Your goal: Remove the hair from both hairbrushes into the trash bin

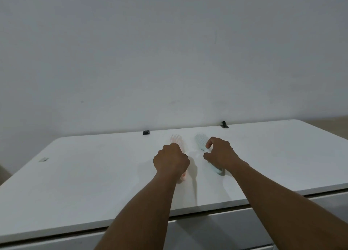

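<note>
Two hairbrushes lie side by side on the white table [94, 183], bristles up, heads pointing away from me. The pink hairbrush [177, 141] is on the left; my left hand [171, 160] is closed over its handle, whose end pokes out below my wrist. The pale blue hairbrush [200, 140] is on the right; my right hand [220, 152] curls over its handle, fingers and thumb around it, though the brush still rests on the table. No hair on the bristles can be made out. No trash bin is in view.
A plain white wall rises behind the table. Two small black clips [146, 132] [224, 124] sit on the table's far edge. A small grey tag [43, 159] lies at the left. The table's front edge runs below my forearms.
</note>
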`<state>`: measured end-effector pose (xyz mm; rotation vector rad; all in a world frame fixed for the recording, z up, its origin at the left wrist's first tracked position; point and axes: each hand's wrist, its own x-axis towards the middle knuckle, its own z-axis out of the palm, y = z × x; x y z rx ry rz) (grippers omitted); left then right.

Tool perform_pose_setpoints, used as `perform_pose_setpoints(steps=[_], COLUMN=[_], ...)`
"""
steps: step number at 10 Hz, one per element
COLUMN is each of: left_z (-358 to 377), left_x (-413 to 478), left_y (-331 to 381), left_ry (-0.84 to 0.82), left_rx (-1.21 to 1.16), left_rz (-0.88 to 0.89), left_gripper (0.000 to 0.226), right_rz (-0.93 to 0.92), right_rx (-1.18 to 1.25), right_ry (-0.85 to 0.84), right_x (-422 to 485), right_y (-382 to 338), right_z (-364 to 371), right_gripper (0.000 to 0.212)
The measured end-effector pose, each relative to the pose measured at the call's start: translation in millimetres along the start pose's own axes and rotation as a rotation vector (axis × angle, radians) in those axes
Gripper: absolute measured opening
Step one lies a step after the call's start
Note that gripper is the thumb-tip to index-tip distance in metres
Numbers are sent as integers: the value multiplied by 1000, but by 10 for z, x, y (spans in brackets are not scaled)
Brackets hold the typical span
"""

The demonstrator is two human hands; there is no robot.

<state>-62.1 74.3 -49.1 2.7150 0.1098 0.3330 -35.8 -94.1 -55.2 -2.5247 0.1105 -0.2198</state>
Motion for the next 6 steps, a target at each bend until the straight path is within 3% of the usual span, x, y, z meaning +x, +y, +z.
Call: perform_pose_setpoints(steps=[6], left_z=[-129], left_x=[64], left_y=[-106], left_ry=[41], left_rx=[44], left_rz=[-27], left_gripper=[21], right_rz=[-99], right_rx=[40], right_ry=[-86], right_x=[11], right_y=[-182], right_z=[56], right_gripper=[30])
